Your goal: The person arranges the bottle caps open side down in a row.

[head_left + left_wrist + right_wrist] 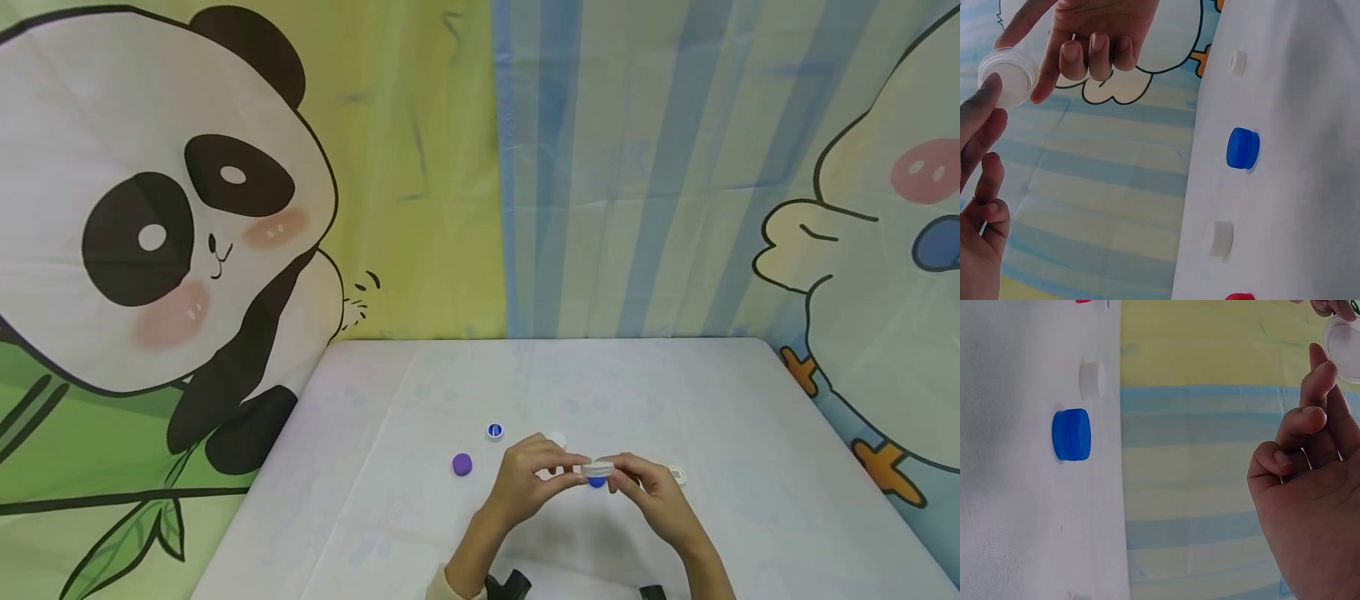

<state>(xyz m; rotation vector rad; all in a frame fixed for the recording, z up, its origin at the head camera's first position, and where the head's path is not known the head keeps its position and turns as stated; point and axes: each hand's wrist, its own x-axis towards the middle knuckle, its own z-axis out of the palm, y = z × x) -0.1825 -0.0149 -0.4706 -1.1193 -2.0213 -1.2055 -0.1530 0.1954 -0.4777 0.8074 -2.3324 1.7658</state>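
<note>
A round clear-and-white lid [597, 469] is raised above the table, between both hands. From the left, my left hand [531, 479] pinches it; in the left wrist view the thumb lies across the face of the lid [1010, 78]. My right hand [651, 492] grips the opposite rim with thumb and index finger, the other fingers loosely curled [1310, 487]. On the table beyond, partly hidden by the held lid in the head view, is a blue bottle cap [596, 482], seen whole in the left wrist view [1242, 149].
Left of the hands lie a purple cap [462, 464] and a blue-and-white round piece [495, 431]. A white cap [557, 438] sits behind the left hand, and a small white ring-like piece [677, 474] beside the right. Printed curtains hang behind the white table [405, 517].
</note>
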